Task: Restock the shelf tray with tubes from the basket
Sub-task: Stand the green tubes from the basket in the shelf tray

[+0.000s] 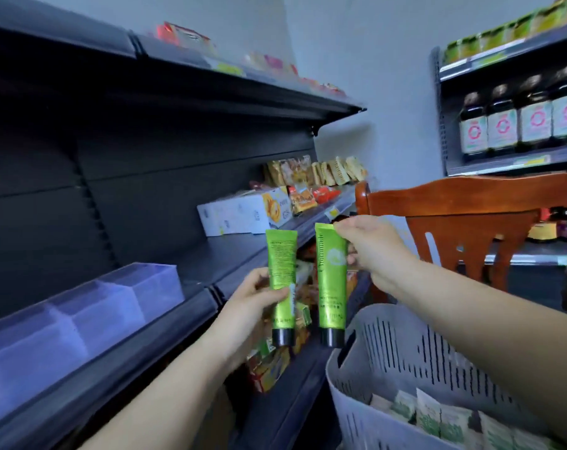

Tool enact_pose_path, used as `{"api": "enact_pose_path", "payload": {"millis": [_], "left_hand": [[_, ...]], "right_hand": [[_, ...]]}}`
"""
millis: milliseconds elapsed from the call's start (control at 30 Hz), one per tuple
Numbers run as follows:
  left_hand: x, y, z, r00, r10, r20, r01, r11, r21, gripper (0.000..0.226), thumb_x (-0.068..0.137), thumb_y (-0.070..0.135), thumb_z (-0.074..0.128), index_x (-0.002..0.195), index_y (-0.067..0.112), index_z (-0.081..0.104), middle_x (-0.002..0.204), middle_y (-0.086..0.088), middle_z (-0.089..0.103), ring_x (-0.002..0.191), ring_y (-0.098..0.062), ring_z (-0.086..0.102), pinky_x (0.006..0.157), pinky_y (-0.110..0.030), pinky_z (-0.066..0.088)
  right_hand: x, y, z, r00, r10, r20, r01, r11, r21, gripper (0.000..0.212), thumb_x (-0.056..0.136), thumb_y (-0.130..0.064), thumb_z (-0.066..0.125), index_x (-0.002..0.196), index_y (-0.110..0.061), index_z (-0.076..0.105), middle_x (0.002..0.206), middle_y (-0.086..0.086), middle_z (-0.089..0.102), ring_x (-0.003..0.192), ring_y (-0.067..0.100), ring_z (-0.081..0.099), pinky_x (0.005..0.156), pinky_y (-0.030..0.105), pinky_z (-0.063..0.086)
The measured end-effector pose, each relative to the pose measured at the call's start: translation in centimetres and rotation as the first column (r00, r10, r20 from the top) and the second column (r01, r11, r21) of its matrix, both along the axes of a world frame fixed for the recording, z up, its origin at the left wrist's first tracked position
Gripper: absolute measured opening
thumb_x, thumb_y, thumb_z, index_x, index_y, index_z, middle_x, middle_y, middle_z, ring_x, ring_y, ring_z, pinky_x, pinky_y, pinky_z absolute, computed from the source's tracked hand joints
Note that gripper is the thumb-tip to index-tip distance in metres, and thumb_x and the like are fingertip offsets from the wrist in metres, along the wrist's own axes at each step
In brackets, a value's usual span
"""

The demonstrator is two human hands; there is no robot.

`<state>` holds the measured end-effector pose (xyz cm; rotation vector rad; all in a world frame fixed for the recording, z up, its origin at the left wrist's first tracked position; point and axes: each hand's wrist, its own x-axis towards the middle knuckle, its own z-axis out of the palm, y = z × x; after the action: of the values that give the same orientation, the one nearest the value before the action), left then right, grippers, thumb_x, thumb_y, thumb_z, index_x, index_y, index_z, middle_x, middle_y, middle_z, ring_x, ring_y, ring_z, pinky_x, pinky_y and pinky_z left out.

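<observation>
Green and standing tall with caps down, one tube (281, 280) is gripped by the left hand (249, 303) and one tube (330, 280) pinched by the right hand (373, 248), while the clear shelf tray (80, 316) waits far left, nearer the left hand, and the basket (389, 368) sits near right.

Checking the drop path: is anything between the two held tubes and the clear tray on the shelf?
Nothing visible. The left hand and right hand hold the tubes in open air right of the tray.
</observation>
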<state>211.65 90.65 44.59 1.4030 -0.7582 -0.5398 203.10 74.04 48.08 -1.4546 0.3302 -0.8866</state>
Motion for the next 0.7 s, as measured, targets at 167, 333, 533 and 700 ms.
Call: {"api": "enact_pose_path", "payload": {"millis": [167,333,533,700], "left_hand": [[-2.1,8.9,3.9,0.976,0.208,0.061,-0.202,0.975,-0.090,0.010,0.095,0.007,0.045,0.102,0.014,0.046,0.080,-0.007,0.067,0.060,-0.019,0.055,0.052,-0.029,0.043],[-3.9,16.4,6.5,0.845,0.475,0.246,-0.496,0.868,0.026,0.042,0.100,0.042,0.027,0.095,0.015,0.059,0.076,0.002,0.064,0.064,-0.016,0.052,0.063,-0.029,0.040],[-7.1,23.9,9.6,0.795,0.565,0.223,-0.572,0.819,-0.035,0.031,0.101,0.030,0.033,0.100,0.012,0.058,0.080,-0.001,0.064,0.067,-0.015,0.056,0.056,-0.027,0.047],[-9.2,29.9,11.4,0.787,0.586,0.194,-0.578,0.810,-0.104,0.019,0.095,0.024,0.049,0.092,0.012,0.063,0.085,-0.005,0.064,0.072,-0.018,0.060,0.064,-0.034,0.052]], "right_hand": [[0.6,7.8,3.7,0.962,0.271,0.029,-0.271,0.962,-0.021,0.013,0.089,-0.008,0.058,0.077,-0.008,0.062,0.067,0.006,0.057,0.055,0.012,0.047,0.046,0.018,0.040],[0.5,15.2,5.7,0.901,0.434,0.026,-0.430,0.898,-0.090,0.012,0.086,-0.012,0.064,0.074,-0.011,0.063,0.058,-0.002,0.059,0.049,0.008,0.048,0.045,0.015,0.041],[-0.9,22.3,8.0,0.839,0.534,0.102,-0.518,0.842,-0.151,0.013,0.085,-0.015,0.066,0.072,-0.014,0.065,0.056,-0.006,0.064,0.047,0.004,0.058,0.049,0.016,0.051],[-1.8,27.9,10.0,0.761,0.639,0.112,-0.621,0.767,-0.164,0.011,0.085,-0.011,0.065,0.075,-0.010,0.065,0.052,-0.005,0.065,0.044,0.005,0.059,0.044,0.019,0.050]]}}
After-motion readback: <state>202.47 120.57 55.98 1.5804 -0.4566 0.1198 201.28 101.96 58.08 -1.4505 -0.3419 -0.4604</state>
